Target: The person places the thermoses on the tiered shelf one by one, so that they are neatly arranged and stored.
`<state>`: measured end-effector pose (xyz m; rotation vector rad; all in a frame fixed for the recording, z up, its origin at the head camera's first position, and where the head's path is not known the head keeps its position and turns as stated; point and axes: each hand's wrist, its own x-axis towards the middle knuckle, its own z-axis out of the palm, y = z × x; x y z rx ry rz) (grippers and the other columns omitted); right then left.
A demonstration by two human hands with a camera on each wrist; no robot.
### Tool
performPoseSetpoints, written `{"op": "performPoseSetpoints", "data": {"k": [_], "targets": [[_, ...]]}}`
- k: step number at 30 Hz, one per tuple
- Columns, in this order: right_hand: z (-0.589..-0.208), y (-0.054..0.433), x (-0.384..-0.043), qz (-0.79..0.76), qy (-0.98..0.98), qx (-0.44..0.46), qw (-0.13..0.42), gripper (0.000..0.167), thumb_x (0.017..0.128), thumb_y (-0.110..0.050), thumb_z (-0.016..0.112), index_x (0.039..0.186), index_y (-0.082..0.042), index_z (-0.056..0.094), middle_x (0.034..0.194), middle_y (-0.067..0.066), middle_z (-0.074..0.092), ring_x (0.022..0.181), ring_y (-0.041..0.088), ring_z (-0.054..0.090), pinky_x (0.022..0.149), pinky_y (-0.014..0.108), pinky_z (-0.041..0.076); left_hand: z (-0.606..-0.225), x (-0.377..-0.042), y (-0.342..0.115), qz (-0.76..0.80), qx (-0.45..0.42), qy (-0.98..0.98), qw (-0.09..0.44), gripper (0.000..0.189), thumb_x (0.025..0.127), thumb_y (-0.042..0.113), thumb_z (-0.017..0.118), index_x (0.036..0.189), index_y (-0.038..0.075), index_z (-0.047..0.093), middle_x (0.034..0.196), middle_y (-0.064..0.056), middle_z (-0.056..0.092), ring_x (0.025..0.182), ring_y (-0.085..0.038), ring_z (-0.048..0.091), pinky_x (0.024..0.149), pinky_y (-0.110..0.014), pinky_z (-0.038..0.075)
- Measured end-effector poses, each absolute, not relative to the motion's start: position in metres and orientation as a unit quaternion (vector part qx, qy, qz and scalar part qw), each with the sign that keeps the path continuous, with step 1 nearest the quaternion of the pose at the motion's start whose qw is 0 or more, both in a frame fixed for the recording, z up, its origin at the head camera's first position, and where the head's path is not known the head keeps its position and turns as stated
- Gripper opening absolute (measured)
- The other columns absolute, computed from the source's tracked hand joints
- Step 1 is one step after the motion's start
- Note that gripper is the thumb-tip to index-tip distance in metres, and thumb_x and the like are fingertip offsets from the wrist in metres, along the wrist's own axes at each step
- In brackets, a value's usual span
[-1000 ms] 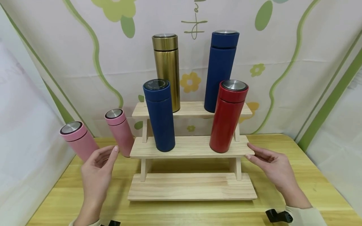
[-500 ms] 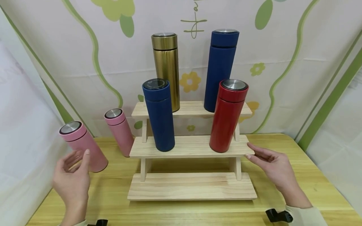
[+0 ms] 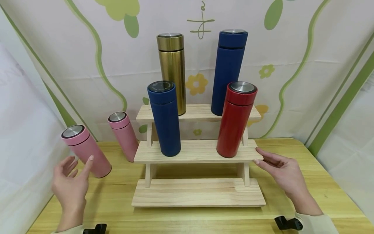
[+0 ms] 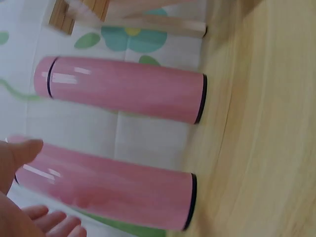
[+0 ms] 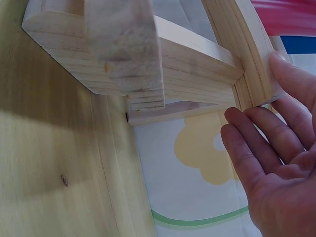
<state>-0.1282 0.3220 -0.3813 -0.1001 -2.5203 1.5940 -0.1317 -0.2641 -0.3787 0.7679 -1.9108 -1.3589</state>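
Note:
My left hand [image 3: 71,187] is held in front of the larger pink thermos [image 3: 92,156], its thumb and fingers spread and holding nothing. In the left wrist view, its thumb and fingertips overlap the upper part of that thermos [image 4: 108,185]. A smaller pink thermos [image 3: 125,139] stands behind and to the right, beside the stand. At the right end of the middle shelf, my right hand [image 3: 281,170] pinches the edge of the wooden three-tier stand [image 3: 198,149] between thumb and fingers. A blue thermos [image 3: 165,120] and a red thermos [image 3: 236,120] stand on that shelf.
On the top shelf are a gold thermos [image 3: 175,74] and a taller blue thermos [image 3: 229,73]. The bottom shelf [image 3: 198,193] lies near the front of the wooden table [image 3: 193,221]. A flower-patterned cloth [image 3: 201,13] hangs behind.
My left hand has moved left from before the two pink thermoses to the larger one, and its fingers have spread a little. The right hand stays at the shelf's end.

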Motion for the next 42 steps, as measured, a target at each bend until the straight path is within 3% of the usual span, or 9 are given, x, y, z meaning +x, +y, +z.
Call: {"op": "performPoseSetpoints", "data": {"k": [7, 14, 19, 25, 36, 42], "targets": [[-0.382, 0.323, -0.129, 0.534, -0.841, -0.033, 0.078, 0.058, 0.097, -0.037, 0.083, 0.147, -0.013, 0.067, 0.12, -0.032, 0.073, 0.103, -0.01, 0.073, 0.083, 0.01, 0.059, -0.384, -0.142, -0.282, -0.569, 0.285, -0.734, 0.237, 0.083, 0.092, 0.04, 0.087, 0.164, 0.026, 0.046, 0.167, 0.001, 0.051, 0.148, -0.009, 0.051, 0.127, -0.023, 0.038], [-0.383, 0.323, -0.129, 0.53, -0.844, -0.035, 0.076, 0.059, 0.097, -0.038, 0.083, 0.148, -0.014, 0.067, 0.12, -0.032, 0.073, 0.103, -0.011, 0.072, 0.083, 0.01, 0.058, -0.39, -0.151, -0.29, -0.585, 0.267, -0.745, 0.177, 0.092, 0.095, 0.041, 0.083, 0.171, 0.03, 0.031, 0.177, -0.003, 0.034, 0.161, -0.02, 0.038, 0.133, -0.03, 0.031], [-0.383, 0.322, -0.128, 0.534, -0.842, -0.036, 0.076, 0.059, 0.097, -0.037, 0.084, 0.147, -0.013, 0.067, 0.119, -0.033, 0.073, 0.103, -0.011, 0.073, 0.083, 0.01, 0.058, -0.395, -0.156, -0.295, -0.591, 0.263, -0.746, 0.157, 0.093, 0.096, 0.042, 0.082, 0.171, 0.03, 0.029, 0.178, -0.005, 0.032, 0.161, -0.024, 0.038, 0.127, -0.023, 0.038], [-0.383, 0.322, -0.128, 0.534, -0.841, -0.035, 0.081, 0.057, 0.097, -0.036, 0.084, 0.147, -0.013, 0.068, 0.119, -0.033, 0.073, 0.103, -0.01, 0.073, 0.083, 0.01, 0.058, -0.399, -0.163, -0.298, -0.588, 0.267, -0.748, 0.152, 0.091, 0.096, 0.045, 0.081, 0.17, 0.029, 0.032, 0.175, -0.005, 0.038, 0.154, -0.02, 0.044, 0.107, -0.008, 0.047], [-0.383, 0.323, -0.129, 0.527, -0.845, -0.039, 0.08, 0.059, 0.096, -0.038, 0.084, 0.147, -0.015, 0.068, 0.12, -0.034, 0.072, 0.103, -0.013, 0.071, 0.083, 0.009, 0.058, -0.4, -0.163, -0.299, -0.57, 0.272, -0.762, 0.143, 0.087, 0.098, 0.05, 0.076, 0.17, 0.03, 0.032, 0.175, -0.006, 0.037, 0.156, -0.023, 0.043, 0.12, -0.019, 0.044], [-0.382, 0.322, -0.128, 0.527, -0.845, -0.034, 0.082, 0.058, 0.096, -0.037, 0.084, 0.147, -0.013, 0.068, 0.119, -0.034, 0.073, 0.102, -0.012, 0.072, 0.083, 0.01, 0.059, -0.401, -0.162, -0.298, -0.583, 0.275, -0.75, 0.146, 0.087, 0.096, 0.047, 0.081, 0.169, 0.029, 0.036, 0.173, -0.007, 0.041, 0.151, -0.018, 0.047, 0.101, -0.005, 0.048]]}}
